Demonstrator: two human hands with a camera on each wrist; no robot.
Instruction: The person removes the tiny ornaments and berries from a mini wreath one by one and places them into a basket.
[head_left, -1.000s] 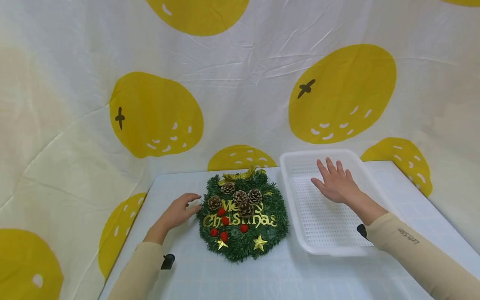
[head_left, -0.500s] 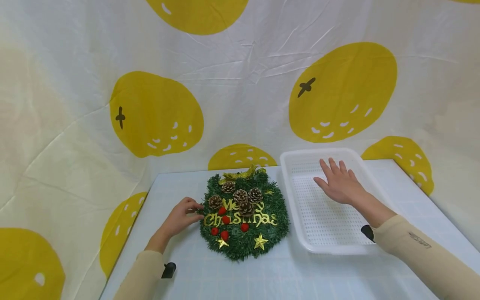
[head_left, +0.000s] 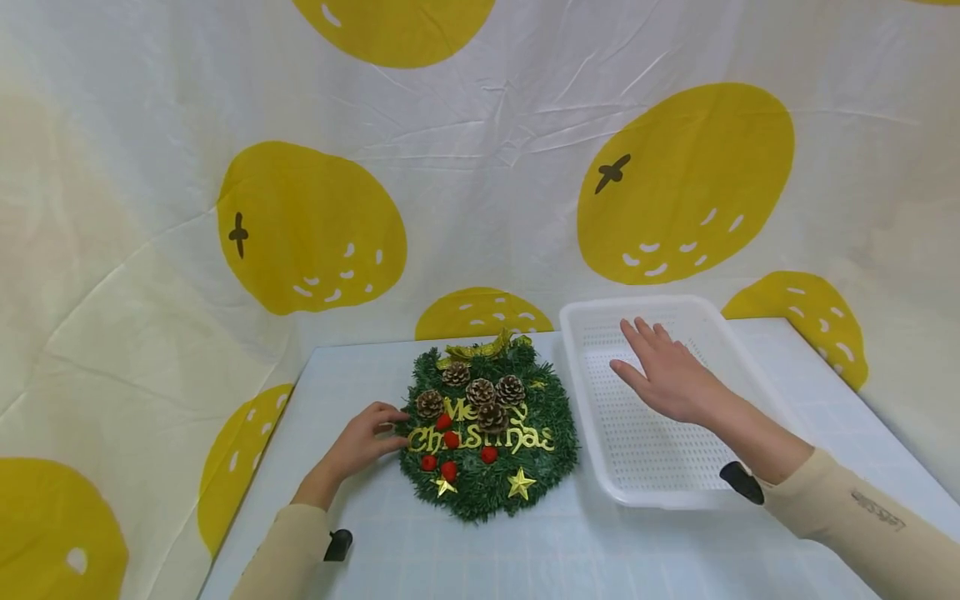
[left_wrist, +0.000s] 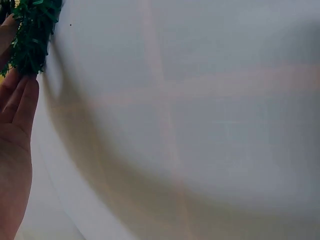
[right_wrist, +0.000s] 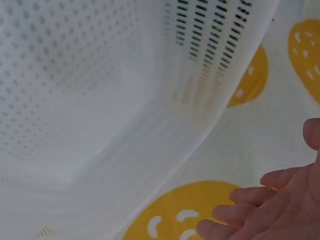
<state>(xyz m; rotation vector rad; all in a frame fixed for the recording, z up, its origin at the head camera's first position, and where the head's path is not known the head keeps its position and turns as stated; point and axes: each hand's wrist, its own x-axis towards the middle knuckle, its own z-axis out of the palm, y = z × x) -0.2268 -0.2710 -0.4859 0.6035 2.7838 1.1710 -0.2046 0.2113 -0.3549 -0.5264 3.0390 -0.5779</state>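
A green Christmas wreath (head_left: 546,473) lies on the table, with gold "Merry Christmas" lettering, several pine cones (head_left: 480,392), red berries (head_left: 448,472), gold stars (head_left: 521,483) and a gold bow (head_left: 476,353). My left hand (head_left: 358,442) pinches its left edge, thumb on one side and fingers on the other. In the left wrist view, the fingertips meet the green tinsel (left_wrist: 34,35) and are partly hidden by it. Over a white plastic basket (head_left: 667,500) hovers my right hand (head_left: 671,379), fingers straight, holding nothing. The right wrist view shows the basket's perforated inside wall.
The light blue table (head_left: 442,558) carries the wreath and, to its right, the basket. Behind and beside it hangs a white cloth (head_left: 495,208) printed with big yellow fruit. The basket's rim stands close to the wreath's right side.
My left hand has moved slightly right and taken hold of the wreath's left edge. My right hand has shifted a little over the basket, still with straight fingers. The wreath has barely moved.
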